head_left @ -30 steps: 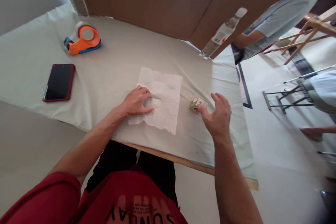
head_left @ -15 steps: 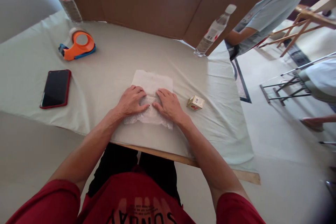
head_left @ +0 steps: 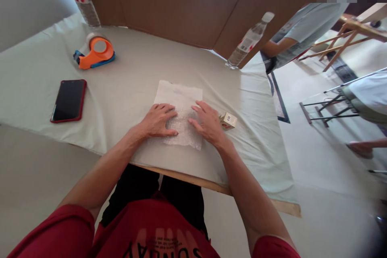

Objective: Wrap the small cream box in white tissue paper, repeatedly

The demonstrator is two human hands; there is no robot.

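Note:
A sheet of bubble wrap [head_left: 181, 129] lies flat on the cloth-covered table in front of me, with a smooth white area toward its far end. My left hand [head_left: 159, 121] rests over its left edge, fingers spread and thumb pointing inward. Over the right edge is my right hand [head_left: 207, 123], its fingers apart and nothing in its grasp. Just beyond the right hand sits a small gold-coloured box [head_left: 229, 121] with printing on it, partly covered by that hand.
An orange tape dispenser [head_left: 98, 53] and a phone in a red case [head_left: 69, 100] lie to the left. Water bottles stand at the back left [head_left: 83, 2] and back right [head_left: 249, 42], by a cardboard panel [head_left: 181, 4]. A person [head_left: 311, 28] is beyond the panel.
My hands have moved apart, the right one outward toward the small box. More of the bubble wrap's middle shows between them. The view has shifted slightly.

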